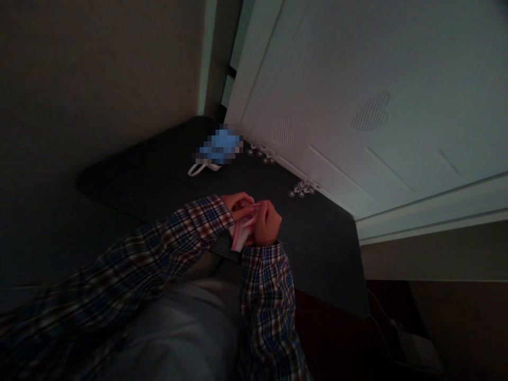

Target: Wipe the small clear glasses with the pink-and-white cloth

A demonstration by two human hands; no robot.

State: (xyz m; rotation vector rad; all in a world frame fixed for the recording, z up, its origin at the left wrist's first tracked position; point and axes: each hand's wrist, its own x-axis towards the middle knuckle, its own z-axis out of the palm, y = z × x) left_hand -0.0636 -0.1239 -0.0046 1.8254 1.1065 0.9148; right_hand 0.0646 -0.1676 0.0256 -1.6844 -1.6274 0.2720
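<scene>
My left hand and my right hand meet above the near edge of a dark table. Both grip a small pink and white piece of cloth, bunched and folded between the fingers. Its lower end hangs down toward the table edge. My left fingers pinch the upper left side, partly over the cloth. The right hand is closed in a fist on the right side, its thumb side toward the cloth. In this dim light I cannot tell what kind of garment or cloth it is.
A pixelated device with a blue screen stands behind my hands, a white loop at its foot. Clusters of clear round pieces lie along a white panel with raised hearts. Cables hang at the lower right.
</scene>
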